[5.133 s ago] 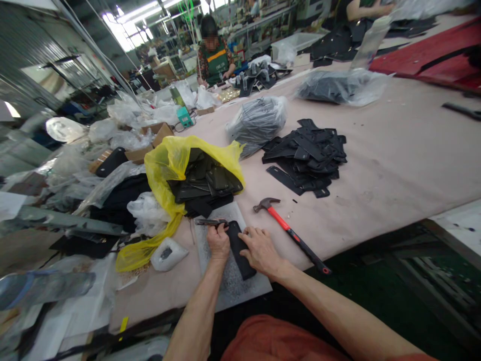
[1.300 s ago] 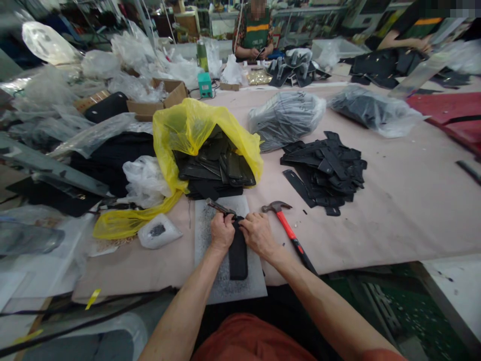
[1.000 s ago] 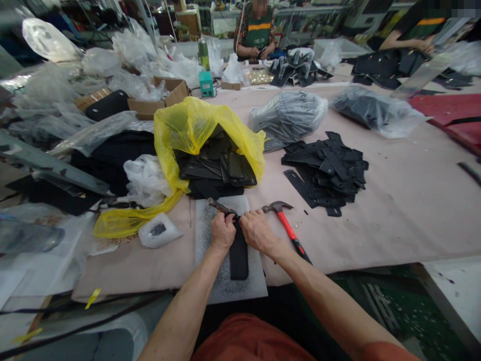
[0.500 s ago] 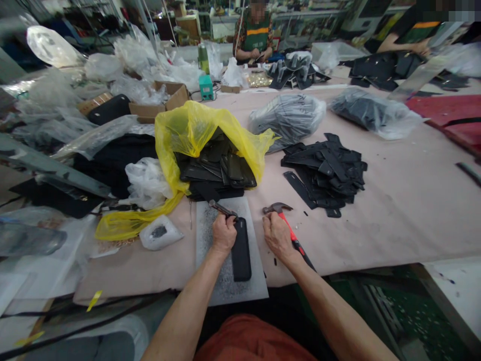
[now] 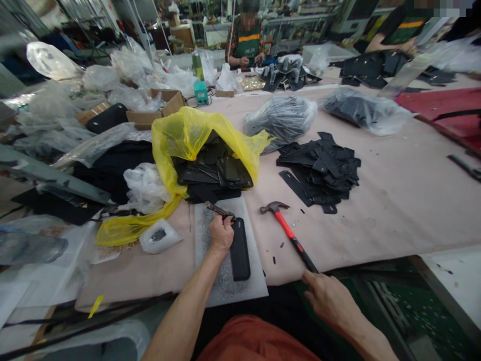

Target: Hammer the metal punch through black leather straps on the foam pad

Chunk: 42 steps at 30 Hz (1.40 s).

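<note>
My left hand (image 5: 221, 233) is closed around a metal punch (image 5: 215, 207), whose shaft sticks out toward the upper left. Its other end is over the top of a long black strap-like piece (image 5: 240, 253) with rounded corners. This piece lies on a pale, speckled board (image 5: 215, 286). To the right, a claw hammer (image 5: 288, 228) with a red and black handle rests on the table, head pointing away from me. At the handle's near end, my right hand (image 5: 332, 297) has its fingers curled against the grip; part of the grasp is hidden.
A yellow plastic bag (image 5: 165, 145) spills similar black pieces (image 5: 212, 173). Another heap of black pieces (image 5: 319, 168) lies right of it. Behind are filled clear bags (image 5: 281, 118) and a teal box (image 5: 201, 93). A person (image 5: 246, 42) sits across the table; another works at upper right.
My right hand has moved from beside the hammer head down to the end of its handle. My left hand keeps the punch at the black piece. The view has shifted slightly.
</note>
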Each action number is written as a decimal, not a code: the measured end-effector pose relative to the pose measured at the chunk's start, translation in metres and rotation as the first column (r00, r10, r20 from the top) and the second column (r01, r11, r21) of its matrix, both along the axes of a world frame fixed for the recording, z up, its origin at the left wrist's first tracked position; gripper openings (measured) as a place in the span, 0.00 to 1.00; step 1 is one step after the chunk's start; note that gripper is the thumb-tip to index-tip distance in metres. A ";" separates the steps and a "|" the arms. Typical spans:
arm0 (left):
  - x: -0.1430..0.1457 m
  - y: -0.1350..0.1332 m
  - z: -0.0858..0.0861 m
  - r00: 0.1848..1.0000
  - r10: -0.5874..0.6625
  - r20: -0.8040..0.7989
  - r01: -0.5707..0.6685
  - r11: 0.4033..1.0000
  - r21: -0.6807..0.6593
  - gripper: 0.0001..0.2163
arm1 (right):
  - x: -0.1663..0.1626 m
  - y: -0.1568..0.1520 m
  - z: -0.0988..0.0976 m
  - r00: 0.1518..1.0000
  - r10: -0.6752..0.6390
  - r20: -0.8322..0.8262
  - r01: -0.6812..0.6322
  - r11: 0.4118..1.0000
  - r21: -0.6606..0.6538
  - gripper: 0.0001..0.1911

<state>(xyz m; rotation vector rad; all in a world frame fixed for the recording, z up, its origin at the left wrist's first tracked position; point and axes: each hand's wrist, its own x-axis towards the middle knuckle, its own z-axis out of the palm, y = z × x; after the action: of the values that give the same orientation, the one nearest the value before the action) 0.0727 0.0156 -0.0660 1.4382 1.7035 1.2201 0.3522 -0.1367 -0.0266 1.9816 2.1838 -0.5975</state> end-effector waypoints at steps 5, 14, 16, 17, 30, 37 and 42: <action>-0.001 0.000 0.000 0.999 0.004 0.037 -0.003 1.000 -0.018 0.07 | -0.057 0.020 0.022 0.977 0.014 -0.213 0.035 0.974 0.223 0.15; -0.012 -0.003 0.009 0.975 0.024 0.222 -0.027 1.000 0.009 0.12 | -0.122 0.062 -0.008 0.889 0.420 -0.184 -0.344 0.876 0.339 0.36; -0.017 -0.005 0.017 0.986 0.008 0.165 -0.017 0.999 0.051 0.12 | -0.118 0.088 -0.017 0.890 0.422 -0.171 -0.349 0.873 0.341 0.35; -0.018 -0.007 0.020 0.992 -0.002 0.126 -0.007 0.998 0.065 0.12 | -0.116 0.102 -0.019 0.884 0.432 -0.178 -0.358 0.871 0.338 0.34; -0.012 -0.022 0.009 0.982 -0.182 -0.056 0.185 0.982 0.050 0.09 | -0.096 0.119 -0.045 0.839 0.286 -0.463 -0.095 0.915 0.393 0.31; -0.008 -0.019 0.010 0.968 -0.238 -0.076 0.243 0.968 0.066 0.09 | -0.105 0.114 -0.047 0.840 0.188 -0.510 0.043 0.913 0.407 0.26; -0.006 -0.025 0.009 0.962 -0.267 -0.059 0.270 0.962 0.040 0.10 | -0.105 0.114 -0.047 0.831 0.179 -0.527 0.057 0.914 0.401 0.26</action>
<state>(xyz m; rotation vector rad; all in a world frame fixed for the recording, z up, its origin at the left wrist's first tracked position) 0.0662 -0.0089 -0.0572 1.6819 1.4622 1.0877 0.2473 -0.0223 -0.0739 2.1038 2.9165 -0.8662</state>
